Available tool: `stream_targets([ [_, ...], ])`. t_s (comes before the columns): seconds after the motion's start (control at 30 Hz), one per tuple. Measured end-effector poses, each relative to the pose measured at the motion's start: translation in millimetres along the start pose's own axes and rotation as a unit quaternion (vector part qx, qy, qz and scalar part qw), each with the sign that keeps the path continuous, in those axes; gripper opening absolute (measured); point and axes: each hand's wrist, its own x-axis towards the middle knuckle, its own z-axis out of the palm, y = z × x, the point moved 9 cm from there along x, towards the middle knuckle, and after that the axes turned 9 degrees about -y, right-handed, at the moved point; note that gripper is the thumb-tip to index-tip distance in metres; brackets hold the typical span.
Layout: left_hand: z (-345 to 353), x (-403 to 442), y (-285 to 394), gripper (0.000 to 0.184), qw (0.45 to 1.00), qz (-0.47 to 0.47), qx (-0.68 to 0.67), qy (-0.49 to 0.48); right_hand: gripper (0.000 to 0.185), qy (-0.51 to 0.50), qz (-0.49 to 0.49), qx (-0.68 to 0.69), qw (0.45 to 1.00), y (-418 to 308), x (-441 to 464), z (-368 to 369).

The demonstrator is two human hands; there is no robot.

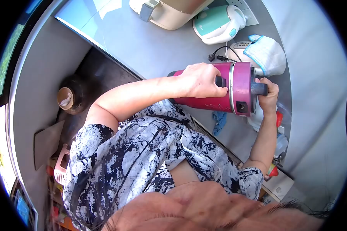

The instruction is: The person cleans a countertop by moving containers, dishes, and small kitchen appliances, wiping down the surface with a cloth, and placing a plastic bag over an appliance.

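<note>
A magenta cylindrical appliance (204, 102) lies tilted on its side above the grey counter, its wide lid end (241, 86) toward the right, with a black socket on that end. My left hand (202, 81) is closed around a black handle on its upper side. At the lid end, the fingers of my right hand (269, 92) are closed on a black lid handle (259, 89). Just below the appliance lies a blue cloth (219, 122).
On the counter (142, 42) stand a green and white kettle (218, 25), a beige appliance (177, 13), and a white device with a cloth (266, 54) over it. A black plug cord (221, 57) lies beside them. A brown jar (75, 95) is at the left, below the counter.
</note>
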Motion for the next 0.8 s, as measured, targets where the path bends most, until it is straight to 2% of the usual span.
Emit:
stream_targets([
  [0.2,3,-6,-6,0.047,0.999,-0.006,-0.041,0.018,0.038,0.004,0.003,-0.031,1.0,-6,7,8],
  [0.3,5,-8,-14,0.045,0.999,0.021,-0.033,0.037,0.037,0.02,0.005,-0.061,0.998,-12,-2,11],
  [0.4,4,-3,-38,0.051,0.995,0.062,-0.069,0.028,0.032,0.049,-0.009,-0.169,0.984,-53,2,18],
  [0.47,18,11,-73,0.043,0.981,0.114,-0.157,-0.001,0.03,0.057,-0.033,-0.254,0.965,-77,8,32],
  [0.5,16,10,-70,0.039,0.971,0.14,-0.192,-0.017,0.031,0.072,-0.044,-0.284,0.955,-85,10,34],
  [0.63,6,13,-67,0.029,0.978,0.111,-0.174,0.011,0.023,0.036,0.01,-0.207,0.978,-71,12,23],
  [0.67,8,13,-66,0.026,0.98,0.103,-0.168,0.004,0.026,0.035,0.019,-0.186,0.982,-72,7,19],
  [0.77,14,8,-69,0.025,0.983,0.092,-0.16,-0.008,0.051,0.139,-0.008,-0.217,0.966,-82,-33,3],
  [0.8,14,6,-69,0.025,0.985,0.077,-0.153,-0.011,0.059,0.178,0.021,-0.151,0.972,-63,-54,1],
])
